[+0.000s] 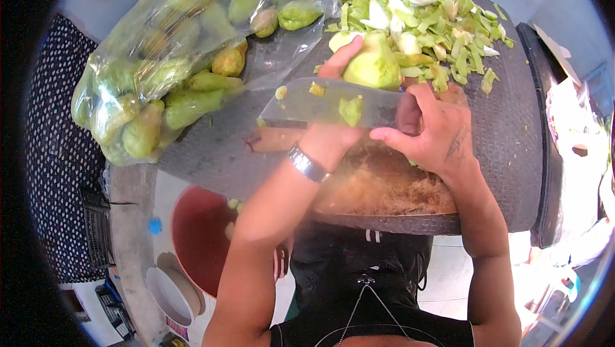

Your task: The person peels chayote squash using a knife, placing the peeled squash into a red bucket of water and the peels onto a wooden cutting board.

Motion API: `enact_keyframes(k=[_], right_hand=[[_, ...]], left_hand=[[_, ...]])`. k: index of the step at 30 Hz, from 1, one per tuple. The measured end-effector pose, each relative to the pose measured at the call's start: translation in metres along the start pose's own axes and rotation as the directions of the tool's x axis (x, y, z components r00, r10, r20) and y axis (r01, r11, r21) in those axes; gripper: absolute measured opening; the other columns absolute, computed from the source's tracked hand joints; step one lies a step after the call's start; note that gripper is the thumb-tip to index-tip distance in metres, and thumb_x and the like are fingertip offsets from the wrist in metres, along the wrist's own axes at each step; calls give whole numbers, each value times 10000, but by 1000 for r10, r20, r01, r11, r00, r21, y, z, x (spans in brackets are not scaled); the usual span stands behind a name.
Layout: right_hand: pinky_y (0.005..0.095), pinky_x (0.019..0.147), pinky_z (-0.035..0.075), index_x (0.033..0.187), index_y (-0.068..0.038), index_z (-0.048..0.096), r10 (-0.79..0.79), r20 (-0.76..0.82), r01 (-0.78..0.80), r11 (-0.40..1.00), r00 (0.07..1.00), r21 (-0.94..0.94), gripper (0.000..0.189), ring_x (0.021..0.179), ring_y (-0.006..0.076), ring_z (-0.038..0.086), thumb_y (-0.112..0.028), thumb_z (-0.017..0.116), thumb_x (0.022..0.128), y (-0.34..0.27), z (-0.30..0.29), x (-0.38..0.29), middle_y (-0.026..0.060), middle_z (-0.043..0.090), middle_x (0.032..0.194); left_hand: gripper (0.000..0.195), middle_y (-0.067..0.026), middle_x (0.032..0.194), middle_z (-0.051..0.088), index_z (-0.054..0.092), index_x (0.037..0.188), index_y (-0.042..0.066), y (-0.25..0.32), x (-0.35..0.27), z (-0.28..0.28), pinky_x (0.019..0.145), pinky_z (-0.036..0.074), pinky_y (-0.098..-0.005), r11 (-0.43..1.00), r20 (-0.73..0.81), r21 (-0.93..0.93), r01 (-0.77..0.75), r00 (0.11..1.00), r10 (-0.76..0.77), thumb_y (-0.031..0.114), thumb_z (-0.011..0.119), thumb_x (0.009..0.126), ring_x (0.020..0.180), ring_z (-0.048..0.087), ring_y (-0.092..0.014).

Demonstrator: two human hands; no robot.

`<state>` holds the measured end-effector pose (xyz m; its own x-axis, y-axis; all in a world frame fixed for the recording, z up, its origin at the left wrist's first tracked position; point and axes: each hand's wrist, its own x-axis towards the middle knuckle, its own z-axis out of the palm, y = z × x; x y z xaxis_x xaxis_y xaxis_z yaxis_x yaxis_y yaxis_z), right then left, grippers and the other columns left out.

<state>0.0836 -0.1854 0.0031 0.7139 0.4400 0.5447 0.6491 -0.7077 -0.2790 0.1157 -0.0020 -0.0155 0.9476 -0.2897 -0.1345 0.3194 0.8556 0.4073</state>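
A pale green, peeled chayote [372, 66] is gripped by my left hand [336, 138], its thumb showing along the fruit's left side. The cleaver's blade hides the middle of that hand. My right hand [439, 128] is closed around the near end of a broad cleaver [307, 107], whose blade points left. Bits of green peel cling to the steel. Below both hands lies a worn wooden cutting board [384, 191]. A tan wooden piece [278, 139] juts out left of my left wrist; whether it belongs to the board I cannot tell.
A clear plastic bag [288, 66] of unpeeled chayotes [192, 107] fills the upper left of the dark textured tabletop [504, 155]. Peelings [442, 25] are heaped at the top right. Lower left, a red basin [199, 232] holds pale pieces beside a whitish bowl [173, 296].
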Motion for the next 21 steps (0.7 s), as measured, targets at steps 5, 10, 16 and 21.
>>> enact_keyframes(k=[5, 10, 16, 21], right_hand=[[370, 520, 547, 1070, -36, 663, 30, 25, -30, 1000, 999, 8, 752, 560, 244, 712, -690, 840, 743, 3, 6, 0, 42, 670, 642], [367, 525, 544, 1049, -40, 675, 10, 5, -10, 1000, 1000, -3, 739, 558, 243, 709, -689, 843, 737, 3, 7, -1, 32, 657, 620], [366, 551, 541, 853, -92, 670, 80, -19, -78, 991, 997, 109, 605, 548, 247, 686, -654, 861, 736, 19, 2, 4, 23, 652, 613], [355, 559, 509, 958, -66, 679, 221, 60, -227, 966, 974, 126, 580, 567, 226, 645, -578, 874, 766, 27, -6, 4, 50, 656, 666]], left_hand=[[466, -171, 1090, 736, 654, 1233, 13, -3, 0, -1, 910, 601, -460, 1000, -40, 22, -14, 999, 15, 428, 556, 1045, 962, 734, -324], [481, -166, 1080, 739, 653, 1240, 20, -3, 0, -2, 909, 600, -448, 1000, -41, 18, -24, 999, 25, 443, 598, 1017, 946, 735, -328], [478, -161, 1182, 720, 625, 1293, 27, -5, 2, -1, 963, 572, -450, 983, -34, 132, -127, 991, 132, 426, 594, 1030, 1037, 717, -300], [454, -130, 1242, 704, 615, 1331, 56, -4, 0, 5, 1015, 535, -448, 966, -35, 154, -207, 976, 214, 409, 584, 1048, 1123, 686, -267]])
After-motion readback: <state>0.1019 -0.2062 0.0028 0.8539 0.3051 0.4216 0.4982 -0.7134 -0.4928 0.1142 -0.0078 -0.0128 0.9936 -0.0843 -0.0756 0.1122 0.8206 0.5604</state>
